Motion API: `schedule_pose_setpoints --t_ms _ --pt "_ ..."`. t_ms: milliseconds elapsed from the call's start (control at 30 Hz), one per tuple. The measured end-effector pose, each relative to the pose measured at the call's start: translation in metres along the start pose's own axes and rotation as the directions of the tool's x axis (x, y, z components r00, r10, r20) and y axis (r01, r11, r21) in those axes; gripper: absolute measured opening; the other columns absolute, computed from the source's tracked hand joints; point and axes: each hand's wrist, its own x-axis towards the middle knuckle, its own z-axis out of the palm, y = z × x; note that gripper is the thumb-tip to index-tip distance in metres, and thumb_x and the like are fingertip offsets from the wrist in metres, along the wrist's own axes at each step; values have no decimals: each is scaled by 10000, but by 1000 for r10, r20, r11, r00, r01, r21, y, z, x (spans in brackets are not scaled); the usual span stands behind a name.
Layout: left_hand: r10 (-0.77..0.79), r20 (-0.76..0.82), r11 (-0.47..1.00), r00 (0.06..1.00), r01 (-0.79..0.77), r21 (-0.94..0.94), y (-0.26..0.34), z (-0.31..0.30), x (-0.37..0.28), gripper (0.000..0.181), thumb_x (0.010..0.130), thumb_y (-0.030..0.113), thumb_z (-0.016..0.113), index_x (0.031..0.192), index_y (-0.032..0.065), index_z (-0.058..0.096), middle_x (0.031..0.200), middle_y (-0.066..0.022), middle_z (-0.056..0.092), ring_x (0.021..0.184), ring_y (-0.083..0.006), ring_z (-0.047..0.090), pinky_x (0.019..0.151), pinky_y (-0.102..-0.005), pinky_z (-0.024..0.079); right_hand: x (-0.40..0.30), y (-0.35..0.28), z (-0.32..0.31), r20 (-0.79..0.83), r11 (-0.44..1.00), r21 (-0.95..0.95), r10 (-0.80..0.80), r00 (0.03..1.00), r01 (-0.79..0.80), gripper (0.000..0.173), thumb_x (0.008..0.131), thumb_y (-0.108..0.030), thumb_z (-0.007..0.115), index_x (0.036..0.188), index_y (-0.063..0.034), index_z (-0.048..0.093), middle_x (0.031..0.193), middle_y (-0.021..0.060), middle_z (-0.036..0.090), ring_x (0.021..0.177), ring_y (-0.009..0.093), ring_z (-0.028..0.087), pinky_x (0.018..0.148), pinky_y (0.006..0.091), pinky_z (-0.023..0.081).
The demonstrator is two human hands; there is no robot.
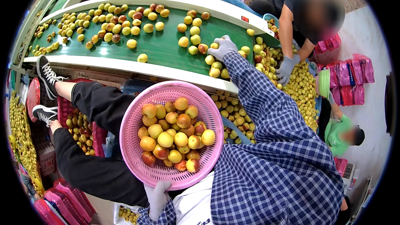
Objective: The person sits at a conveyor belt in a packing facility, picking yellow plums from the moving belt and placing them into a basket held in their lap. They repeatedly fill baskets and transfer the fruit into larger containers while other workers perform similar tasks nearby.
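A pink plastic colander basket (135, 162) rests on my lap, with yellow and reddish-brown jujubes (165, 139) inside. My left hand (159, 197), in a light grey glove, grips its near rim; part of the fingers is hidden under it. Over the green conveyor belt (168, 50), my gloved right hand (225, 48) reaches out and has its fingers on a yellow-green jujube (214, 45). Several more jujubes (215, 68) lie on the belt just beside that hand. Others are spread in loose groups along the belt.
White rails (140, 65) edge the belt. At its end is a large heap of jujubes (303, 90), where a co-worker's gloved hands (286, 68) reach in. A person in green (337, 134) is farther off. Pink-wrapped stacks (350, 75) stand behind. A crate of jujubes (81, 131) sits between my legs.
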Motion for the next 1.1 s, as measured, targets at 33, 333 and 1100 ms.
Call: schedule_pose_setpoints --t_ms 33,333,1100 --pt "8 -16 1000 1000 -8 -14 1 -2 -2 804 625 -104 575 1388 -38 331 1225 -147 539 1057 -257 598 935 -348 506 -1 3 -2 -46 993 119 9 999 -4 554 718 -483 686 1171 -165 680 1301 166 501 1121 284 592 996 385 471" --pt "34 -1 999 999 -34 -41 6 -6 0 808 615 -115 571 1384 -25 344 1230 -139 535 1089 -248 580 947 -341 496 -218 -135 -40 -250 237 674 -818 518 700 403 654 -253 841 1009 -150 683 1263 177 506 1072 317 593 898 374 504" --pt "1 -36 999 999 -2 -33 59 -38 1 781 623 -105 574 1369 -37 351 1212 -142 542 1059 -242 600 924 -336 512 7 -125 10 -206 794 517 -248 946 321 296 855 -267 627 1077 -74 598 1021 176 664 955 318 660 863 412 508"
